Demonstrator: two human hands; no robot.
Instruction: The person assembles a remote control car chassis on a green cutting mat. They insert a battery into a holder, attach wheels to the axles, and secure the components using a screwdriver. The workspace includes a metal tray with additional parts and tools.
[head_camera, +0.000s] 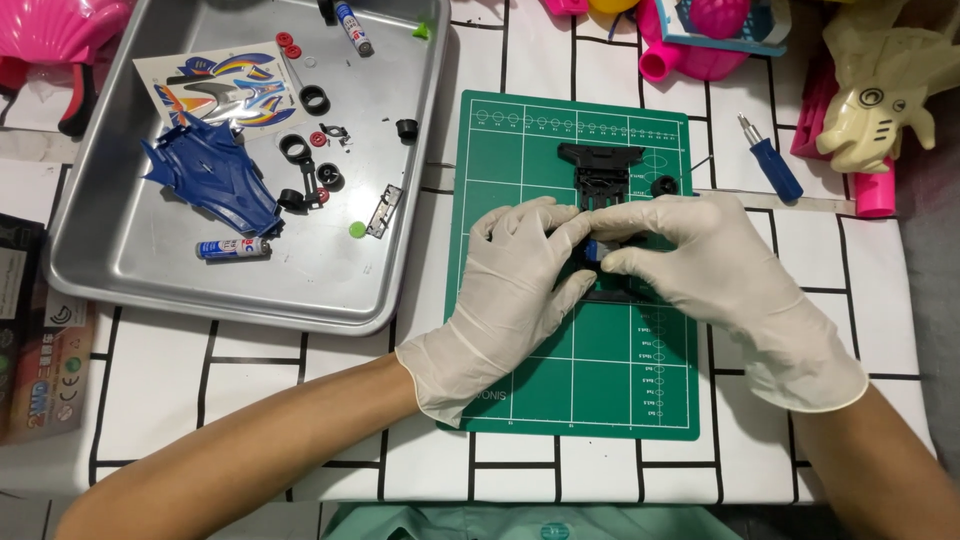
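Black toy-car chassis (603, 170) is lying on a green cutting mat (520, 150), its near end pinched between gloved fingers (575, 232); left hand (515, 275) and right hand (700, 260) are both closing on it, around a small blue part (592, 249). Beyond the fingertips, white gridded tablecloth (250, 370) is spreading; left of them, a metal tray (110, 250) is holding a blue car body (215, 175)

A flat dark box (35, 335) with red, green and yellow print lies at the left edge of the surface, beside the metal tray (110, 270), where a white sticker sheet (225, 88) with blue, orange and yellow shapes lies at the back.
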